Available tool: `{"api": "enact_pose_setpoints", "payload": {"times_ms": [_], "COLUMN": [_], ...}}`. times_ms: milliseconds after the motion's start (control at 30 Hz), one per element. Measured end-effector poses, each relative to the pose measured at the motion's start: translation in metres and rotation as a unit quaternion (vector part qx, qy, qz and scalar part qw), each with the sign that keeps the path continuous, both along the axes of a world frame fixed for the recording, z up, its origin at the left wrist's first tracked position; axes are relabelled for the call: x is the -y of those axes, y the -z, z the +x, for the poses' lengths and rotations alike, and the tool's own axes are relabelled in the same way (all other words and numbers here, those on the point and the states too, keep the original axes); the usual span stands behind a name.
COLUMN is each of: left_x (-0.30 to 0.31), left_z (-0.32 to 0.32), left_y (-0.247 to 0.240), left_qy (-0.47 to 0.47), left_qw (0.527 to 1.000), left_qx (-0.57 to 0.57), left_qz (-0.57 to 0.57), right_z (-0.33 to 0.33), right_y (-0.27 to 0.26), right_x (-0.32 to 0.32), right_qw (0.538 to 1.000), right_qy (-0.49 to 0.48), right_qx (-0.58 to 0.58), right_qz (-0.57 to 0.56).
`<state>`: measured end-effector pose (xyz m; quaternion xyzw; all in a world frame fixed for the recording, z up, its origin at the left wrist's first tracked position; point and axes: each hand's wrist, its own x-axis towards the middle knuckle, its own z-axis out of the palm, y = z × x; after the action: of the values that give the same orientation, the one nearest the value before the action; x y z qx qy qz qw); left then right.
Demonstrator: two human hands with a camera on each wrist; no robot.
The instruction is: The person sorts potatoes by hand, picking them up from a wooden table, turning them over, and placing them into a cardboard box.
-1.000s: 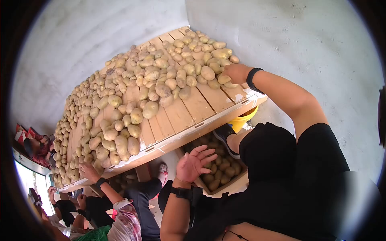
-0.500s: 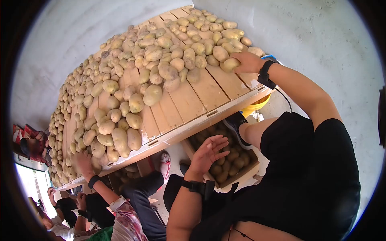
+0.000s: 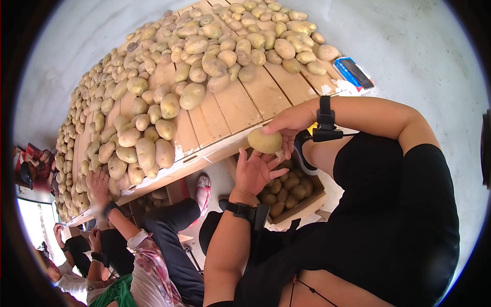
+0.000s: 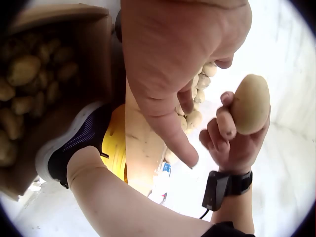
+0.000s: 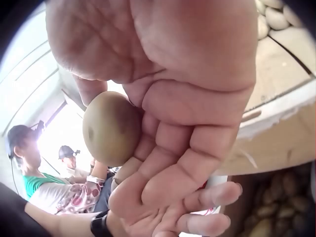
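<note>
My right hand (image 3: 294,123) holds a large pale-yellow potato (image 3: 264,140) in front of the table edge, pinched between thumb and fingers. In the right wrist view the potato (image 5: 111,128) shows a darker patch on its skin. Just below it in the head view is my left hand (image 3: 254,173), palm up with fingers spread. Its fingertips overlap the right fingers there. From the left wrist, the potato (image 4: 251,104) appears in the right hand (image 4: 237,148), with a gap between it and the left hand (image 4: 173,64). Many potatoes (image 3: 146,152) cover the slatted wooden table (image 3: 255,105).
Under the table edge stands a box (image 3: 318,201) of potatoes, near my shoe and a yellow bucket (image 4: 116,143). A blue packet (image 3: 348,71) with a dark device on it lies at the table's right corner. Another person's hand (image 3: 98,187) touches potatoes at the left.
My right hand has picked the potato off the right end of the pile and brought it down toward my left hand. The left hand has turned palm up, fingers spread. The view has shifted slightly.
</note>
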<state>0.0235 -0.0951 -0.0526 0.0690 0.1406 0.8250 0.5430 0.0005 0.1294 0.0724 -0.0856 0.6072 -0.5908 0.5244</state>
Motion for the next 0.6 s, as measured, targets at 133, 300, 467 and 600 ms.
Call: {"api": "enact_pose_setpoints", "payload": {"times_ms": [133,300,467,600], "left_x": [-0.001,-0.01,-0.011,-0.001], "left_z": [-0.003,0.001,0.005,0.002], "left_y": [-0.01,-0.014,-0.014,0.012], "left_qy": [-0.018,-0.039,-0.114,-0.069], "left_qw": [0.999,0.994,0.987,0.997], "left_qx": [-0.04,-0.091,-0.092,-0.033], "left_qz": [-0.002,-0.036,-0.062,0.023], "right_z": [-0.005,-0.005,-0.029,-0.071], "right_y": [0.003,-0.009,-0.007,0.002], "right_x": [0.0,0.006,-0.03,-0.096], "right_qw": [0.997,0.974,0.925,0.636], "right_qy": [-0.02,-0.059,0.092,0.252], "right_qx": [-0.031,-0.084,-0.276,-0.604], "right_qz": [0.07,0.201,0.244,0.409]}}
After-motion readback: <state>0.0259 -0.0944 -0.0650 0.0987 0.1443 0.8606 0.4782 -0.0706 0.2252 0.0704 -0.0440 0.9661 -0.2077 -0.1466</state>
